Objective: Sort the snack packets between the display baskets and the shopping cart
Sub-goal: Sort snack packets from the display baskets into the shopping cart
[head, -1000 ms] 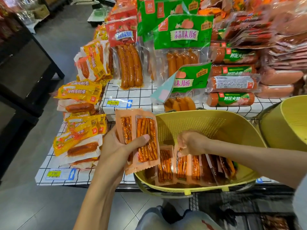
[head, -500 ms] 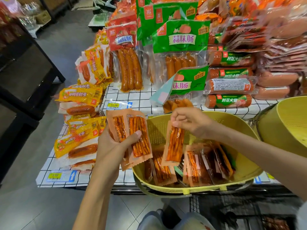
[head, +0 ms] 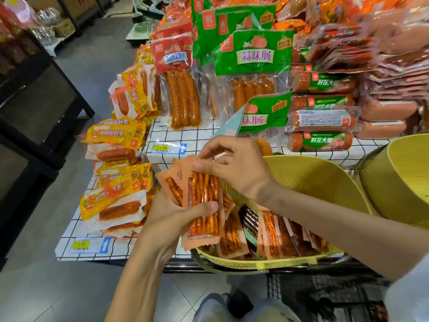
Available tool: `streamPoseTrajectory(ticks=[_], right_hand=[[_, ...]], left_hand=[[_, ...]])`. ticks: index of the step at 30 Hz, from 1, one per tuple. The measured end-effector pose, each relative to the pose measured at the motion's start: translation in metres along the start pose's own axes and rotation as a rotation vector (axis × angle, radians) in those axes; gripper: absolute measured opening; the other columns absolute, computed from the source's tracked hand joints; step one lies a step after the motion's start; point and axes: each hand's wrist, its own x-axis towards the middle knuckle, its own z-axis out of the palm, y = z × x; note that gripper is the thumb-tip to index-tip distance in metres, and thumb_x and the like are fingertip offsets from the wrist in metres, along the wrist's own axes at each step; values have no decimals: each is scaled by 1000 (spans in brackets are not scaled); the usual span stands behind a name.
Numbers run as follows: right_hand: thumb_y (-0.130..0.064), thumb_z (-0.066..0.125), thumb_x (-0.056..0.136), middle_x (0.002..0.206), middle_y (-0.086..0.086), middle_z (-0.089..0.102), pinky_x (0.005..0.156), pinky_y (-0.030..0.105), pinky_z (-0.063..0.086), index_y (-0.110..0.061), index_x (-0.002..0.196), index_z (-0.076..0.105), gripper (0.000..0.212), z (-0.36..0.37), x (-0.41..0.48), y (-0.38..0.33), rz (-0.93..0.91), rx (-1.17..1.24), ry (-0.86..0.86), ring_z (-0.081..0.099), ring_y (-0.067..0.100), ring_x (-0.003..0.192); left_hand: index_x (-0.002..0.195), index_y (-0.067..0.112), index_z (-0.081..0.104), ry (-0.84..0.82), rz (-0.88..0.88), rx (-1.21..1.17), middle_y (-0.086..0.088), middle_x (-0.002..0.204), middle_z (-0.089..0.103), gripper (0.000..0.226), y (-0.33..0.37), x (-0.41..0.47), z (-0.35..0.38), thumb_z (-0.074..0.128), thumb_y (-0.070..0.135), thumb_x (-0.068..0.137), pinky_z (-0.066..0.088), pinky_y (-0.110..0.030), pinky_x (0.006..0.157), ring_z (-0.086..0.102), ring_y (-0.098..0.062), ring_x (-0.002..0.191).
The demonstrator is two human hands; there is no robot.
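Note:
My left hand (head: 171,219) grips a fanned stack of orange snack packets (head: 204,205) with red-orange sticks showing through clear windows, held just left of the yellow display basket (head: 308,180). My right hand (head: 234,166) pinches the top edge of the front packet of that stack. More of the same packets (head: 274,235) stand along the basket's near side. The black wire shopping cart (head: 325,296) sits below the basket at the bottom right.
A second yellow basket (head: 404,182) stands at the right edge. The checked display table (head: 183,135) carries yellow sausage packs (head: 116,135), green and red sausage bags (head: 253,56) and stacked ham rolls (head: 322,122). A dark shelf frame (head: 41,126) borders the aisle on the left.
My right hand lifted one packet out of the yellow basket and brought it left onto the stack in my left hand, where it now pinches the top edge.

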Motion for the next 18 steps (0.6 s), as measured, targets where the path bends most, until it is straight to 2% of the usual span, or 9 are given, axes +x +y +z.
streamPoseTrajectory(ticks=[2, 4, 5, 6, 8, 9, 11, 14, 18], right_hand=[[-23, 72, 81, 69, -11, 65, 58, 17, 49, -28, 74, 64, 13, -8, -2, 20, 71, 61, 40, 60, 4, 65], [-30, 63, 89, 68, -9, 61, 55, 17, 45, -23, 75, 62, 15, -17, -11, 48, 232, -113, -99, 58, 7, 66], [-39, 61, 88, 78, -6, 64, 61, 18, 48, -20, 82, 63, 20, -19, -18, 63, 328, -315, -280, 61, 12, 78], [-50, 60, 86, 98, 2, 66, 76, 21, 52, -14, 97, 64, 37, -18, -25, 77, 409, -559, -497, 61, 21, 97], [-66, 56, 79, 140, 14, 41, 107, 42, 35, -4, 129, 48, 80, -12, -38, 98, 455, -942, -819, 34, 33, 132], [-68, 58, 76, 146, 13, 31, 110, 47, 25, -3, 134, 42, 88, -7, -43, 103, 413, -1049, -858, 23, 33, 134], [-66, 65, 71, 140, 11, 34, 107, 46, 24, -4, 132, 41, 90, 1, -47, 108, 320, -1145, -783, 25, 29, 128], [-57, 75, 65, 129, 6, 43, 97, 37, 31, -9, 129, 42, 87, 4, -49, 105, 215, -1105, -565, 37, 23, 119], [-32, 83, 69, 92, -3, 54, 74, 32, 45, -16, 104, 44, 55, -6, -55, 94, 220, -678, -358, 52, 17, 87]], left_hand=[[81, 27, 76, 60, 12, -80, -7, 84, 75, 41, 1, -3, -8, 77, -1, 50, 58, -36, 59, 73, -25, 76], [81, 25, 76, 125, 26, -148, -8, 84, 75, 40, 4, -6, -19, 74, -1, 52, 59, -44, 59, 73, -28, 75], [84, 22, 74, 151, 28, -163, -8, 85, 75, 40, 6, -7, -25, 74, -1, 51, 59, -46, 60, 73, -29, 75], [88, 20, 72, 164, 24, -171, -9, 86, 74, 43, 7, -8, -29, 75, -1, 51, 59, -47, 60, 73, -30, 76], [97, 17, 67, 173, 2, -167, -10, 90, 74, 54, 7, -8, -32, 79, 0, 47, 59, -51, 63, 73, -31, 80], [100, 16, 65, 175, -12, -163, -9, 91, 74, 59, 7, -9, -32, 80, 1, 45, 59, -52, 65, 72, -31, 82], [101, 16, 64, 174, -33, -162, -8, 91, 75, 58, 5, -9, -30, 78, 2, 47, 60, -46, 64, 73, -29, 83], [99, 16, 65, 167, -41, -186, -7, 87, 75, 52, 4, -9, -27, 75, 1, 50, 58, -34, 56, 73, -26, 77], [90, 21, 68, 169, -39, -204, -6, 85, 75, 45, 5, -7, -26, 75, 1, 50, 57, -31, 55, 74, -24, 77]])
